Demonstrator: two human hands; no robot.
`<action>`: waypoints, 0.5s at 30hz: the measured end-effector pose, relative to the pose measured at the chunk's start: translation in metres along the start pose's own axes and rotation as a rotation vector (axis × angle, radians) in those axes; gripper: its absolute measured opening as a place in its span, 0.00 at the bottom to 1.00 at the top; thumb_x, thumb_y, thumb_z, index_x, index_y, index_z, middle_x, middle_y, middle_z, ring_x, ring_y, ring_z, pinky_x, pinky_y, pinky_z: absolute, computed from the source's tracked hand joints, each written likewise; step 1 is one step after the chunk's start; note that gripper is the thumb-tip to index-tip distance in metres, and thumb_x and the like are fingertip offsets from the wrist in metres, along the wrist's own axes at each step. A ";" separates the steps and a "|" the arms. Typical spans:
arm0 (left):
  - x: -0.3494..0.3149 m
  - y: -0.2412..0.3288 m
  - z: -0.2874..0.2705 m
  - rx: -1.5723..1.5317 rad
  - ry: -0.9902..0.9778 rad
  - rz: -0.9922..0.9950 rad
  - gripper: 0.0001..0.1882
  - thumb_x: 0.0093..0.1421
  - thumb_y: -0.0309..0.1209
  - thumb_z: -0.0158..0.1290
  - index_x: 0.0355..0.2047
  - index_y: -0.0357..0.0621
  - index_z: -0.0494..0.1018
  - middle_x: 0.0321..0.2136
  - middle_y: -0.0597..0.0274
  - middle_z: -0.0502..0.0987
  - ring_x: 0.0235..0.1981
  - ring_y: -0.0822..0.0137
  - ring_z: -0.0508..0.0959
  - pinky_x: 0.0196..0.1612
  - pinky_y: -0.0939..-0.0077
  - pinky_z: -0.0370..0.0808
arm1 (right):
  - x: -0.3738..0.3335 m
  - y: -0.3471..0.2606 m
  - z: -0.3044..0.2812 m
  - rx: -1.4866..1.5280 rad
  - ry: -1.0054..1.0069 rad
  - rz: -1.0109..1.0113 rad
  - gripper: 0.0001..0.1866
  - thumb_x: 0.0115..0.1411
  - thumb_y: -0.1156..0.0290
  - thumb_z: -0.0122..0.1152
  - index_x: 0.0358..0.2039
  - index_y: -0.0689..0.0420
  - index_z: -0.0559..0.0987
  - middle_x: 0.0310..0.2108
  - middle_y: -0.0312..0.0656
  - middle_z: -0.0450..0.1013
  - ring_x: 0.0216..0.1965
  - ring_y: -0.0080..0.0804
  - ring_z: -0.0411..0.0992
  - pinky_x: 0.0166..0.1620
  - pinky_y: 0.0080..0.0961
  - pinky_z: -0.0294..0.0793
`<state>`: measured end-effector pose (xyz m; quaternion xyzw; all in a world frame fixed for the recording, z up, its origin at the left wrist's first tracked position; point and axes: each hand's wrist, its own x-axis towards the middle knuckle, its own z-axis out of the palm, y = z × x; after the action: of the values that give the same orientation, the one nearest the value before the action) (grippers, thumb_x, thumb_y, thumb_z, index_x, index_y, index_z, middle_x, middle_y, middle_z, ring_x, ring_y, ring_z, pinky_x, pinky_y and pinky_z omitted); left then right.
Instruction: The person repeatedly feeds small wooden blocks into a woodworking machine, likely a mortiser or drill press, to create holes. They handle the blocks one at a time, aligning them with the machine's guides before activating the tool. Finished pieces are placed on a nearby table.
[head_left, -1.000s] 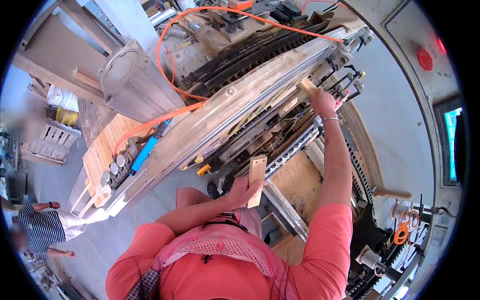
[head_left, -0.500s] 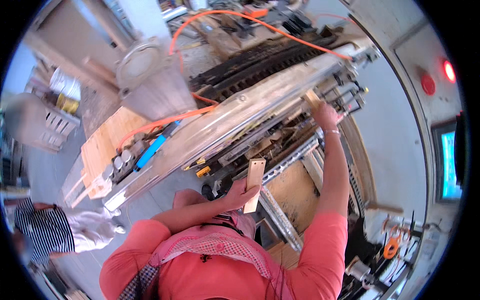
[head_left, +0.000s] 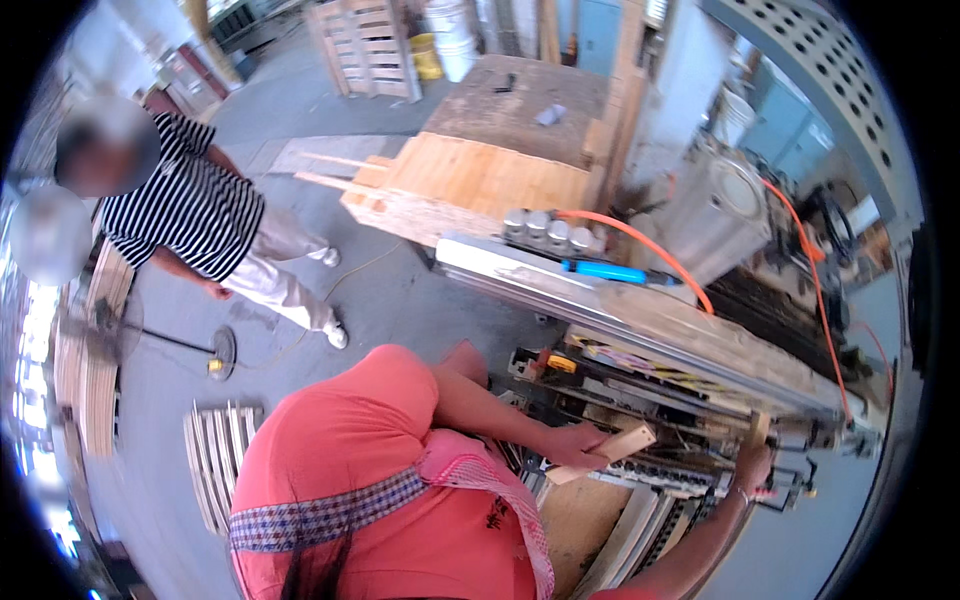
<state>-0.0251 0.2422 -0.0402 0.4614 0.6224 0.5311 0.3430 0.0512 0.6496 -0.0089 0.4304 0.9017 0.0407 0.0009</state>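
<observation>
My left hand (head_left: 577, 444) is closed around a short, flat wooden block (head_left: 627, 442) with small holes near its end, held in front of my body. Farther right, my right hand (head_left: 754, 467) grips another small wooden piece (head_left: 761, 430) by its lower end, at the right end of the machine (head_left: 690, 385). That machine has a long metal beam above rails and rods. The far end of the second wooden piece lies close to the beam, and I cannot tell whether they touch.
A person in a striped shirt (head_left: 185, 205) stands on the left, beside a floor fan (head_left: 222, 352). Stacked wooden boards (head_left: 480, 180) lie behind the beam. A blue-handled tool (head_left: 605, 271) and an orange hose (head_left: 650, 243) rest on it. A slatted pallet (head_left: 220, 460) is on the floor.
My view has swung left, bringing the person and more floor into sight while the screen has left it. Both hands keep hold of their wooden pieces.
</observation>
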 end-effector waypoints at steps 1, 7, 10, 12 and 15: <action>-0.001 0.002 0.001 -0.005 0.020 -0.032 0.16 0.55 0.39 0.48 0.31 0.36 0.68 0.22 0.49 0.73 0.25 0.59 0.76 0.28 0.67 0.69 | -0.004 -0.002 -0.005 -0.014 0.006 -0.094 0.26 0.50 0.47 0.56 0.28 0.62 0.78 0.28 0.54 0.75 0.31 0.51 0.74 0.33 0.44 0.74; -0.005 0.013 -0.006 -0.109 0.031 -0.013 0.20 0.56 0.44 0.48 0.28 0.35 0.68 0.21 0.46 0.71 0.23 0.53 0.74 0.26 0.62 0.67 | -0.010 -0.006 -0.018 -0.125 -0.104 -0.011 0.23 0.53 0.52 0.54 0.37 0.61 0.74 0.35 0.53 0.73 0.33 0.49 0.74 0.32 0.42 0.73; 0.003 0.014 -0.009 -0.055 -0.018 -0.058 0.20 0.56 0.44 0.47 0.25 0.35 0.68 0.20 0.46 0.71 0.23 0.53 0.73 0.25 0.62 0.66 | 0.009 0.023 -0.002 -0.314 0.147 -0.600 0.25 0.56 0.57 0.50 0.51 0.58 0.67 0.46 0.49 0.69 0.33 0.44 0.74 0.31 0.37 0.74; 0.003 -0.013 0.002 0.010 0.026 0.128 0.16 0.57 0.39 0.47 0.25 0.36 0.69 0.21 0.48 0.71 0.21 0.56 0.71 0.25 0.60 0.65 | 0.000 0.044 0.018 -0.433 0.093 -0.707 0.17 0.59 0.63 0.48 0.47 0.55 0.68 0.45 0.45 0.69 0.37 0.38 0.72 0.34 0.30 0.71; 0.006 -0.004 -0.007 -0.183 -0.108 -0.077 0.12 0.59 0.38 0.48 0.32 0.41 0.73 0.25 0.64 0.73 0.28 0.76 0.72 0.29 0.76 0.69 | 0.012 0.058 0.042 -0.673 0.259 -0.691 0.06 0.56 0.67 0.50 0.29 0.50 0.76 0.24 0.37 0.73 0.24 0.29 0.72 0.25 0.27 0.70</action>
<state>-0.0344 0.2451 -0.0427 0.4318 0.5692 0.5463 0.4372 0.0898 0.6983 -0.0460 0.0738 0.9212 0.3799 0.0411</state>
